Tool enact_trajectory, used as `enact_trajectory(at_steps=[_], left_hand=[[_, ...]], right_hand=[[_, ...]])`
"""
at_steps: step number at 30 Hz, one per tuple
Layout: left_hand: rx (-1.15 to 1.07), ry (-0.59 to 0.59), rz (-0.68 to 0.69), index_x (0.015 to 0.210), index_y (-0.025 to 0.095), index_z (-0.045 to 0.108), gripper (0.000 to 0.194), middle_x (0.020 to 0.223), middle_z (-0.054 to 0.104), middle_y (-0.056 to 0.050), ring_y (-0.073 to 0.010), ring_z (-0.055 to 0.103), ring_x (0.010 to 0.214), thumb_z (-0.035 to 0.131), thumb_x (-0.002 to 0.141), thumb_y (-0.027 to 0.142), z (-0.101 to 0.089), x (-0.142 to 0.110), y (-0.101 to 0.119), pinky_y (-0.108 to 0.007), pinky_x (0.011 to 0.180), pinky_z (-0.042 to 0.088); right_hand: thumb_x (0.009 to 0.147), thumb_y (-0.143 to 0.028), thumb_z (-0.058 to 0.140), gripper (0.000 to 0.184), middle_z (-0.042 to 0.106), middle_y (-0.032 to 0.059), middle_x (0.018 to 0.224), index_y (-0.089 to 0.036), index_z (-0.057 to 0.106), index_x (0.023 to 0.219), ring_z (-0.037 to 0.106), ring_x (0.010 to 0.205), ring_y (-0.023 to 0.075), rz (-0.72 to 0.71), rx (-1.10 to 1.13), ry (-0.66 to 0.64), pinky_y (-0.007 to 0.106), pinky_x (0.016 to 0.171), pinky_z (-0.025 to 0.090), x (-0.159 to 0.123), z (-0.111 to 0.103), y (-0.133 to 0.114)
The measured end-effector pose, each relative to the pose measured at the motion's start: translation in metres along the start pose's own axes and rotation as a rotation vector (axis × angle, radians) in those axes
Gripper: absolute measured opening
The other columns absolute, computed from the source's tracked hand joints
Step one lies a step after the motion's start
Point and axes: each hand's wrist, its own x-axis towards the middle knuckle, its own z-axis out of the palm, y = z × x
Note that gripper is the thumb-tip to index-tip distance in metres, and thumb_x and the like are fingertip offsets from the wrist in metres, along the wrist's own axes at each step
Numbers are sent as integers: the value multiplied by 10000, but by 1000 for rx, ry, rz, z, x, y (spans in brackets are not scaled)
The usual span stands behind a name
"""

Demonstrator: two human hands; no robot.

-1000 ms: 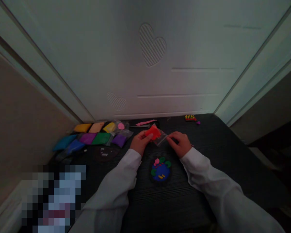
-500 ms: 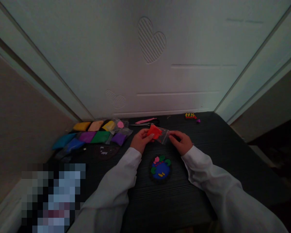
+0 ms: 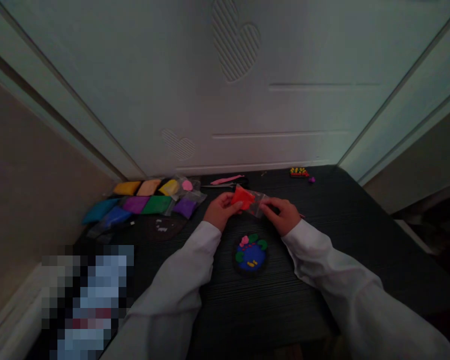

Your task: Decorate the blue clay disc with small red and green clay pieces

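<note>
Bag point(image 3: 242, 198) of red clay, one, pinched between two hands, left point(image 3: 223, 209) and right point(image 3: 282, 214).

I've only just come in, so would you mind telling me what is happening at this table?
A person holds a small clear bag of red material in both hands: the left hand grips the filled end, the right hand pinches the clear end. Just below, on the dark table, lies a round blue piece with green, pink and yellow details. Bags in other colours lie to the left.
</note>
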Motion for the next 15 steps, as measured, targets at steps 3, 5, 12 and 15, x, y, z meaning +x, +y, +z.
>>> enact_trajectory(at_steps=[3,5,12,15], left_hand=[[38,-36,7,821,138,579,283,740,649,-22,-136,591,642,668,578,253,0,0,0,-254,596,457],[64,-53,19,835,131,578,294,762,648,-37,-148,593,659,662,583,258,0,0,0,-267,609,460],[169,114,189,988,205,427,508,913,530,-19,-147,516,892,679,547,221,1,2,-4,-261,729,433],[259,154,230,871,207,460,381,830,487,12,-124,490,812,673,557,248,0,1,-4,-221,656,416]], right_hand=[[738,-280,517,149,649,26,776,-199,624,803,582,726,163,1,21,-3,297,705,413,0,0,0],[732,-279,519,142,644,20,771,-201,617,801,581,727,158,4,43,-8,289,710,420,-1,0,-1],[734,-291,491,129,589,-5,633,-182,557,717,539,563,114,79,130,20,234,554,426,-3,4,-5],[752,-306,464,140,573,-12,594,-181,518,719,533,524,106,123,182,22,223,506,425,-3,9,-2]])
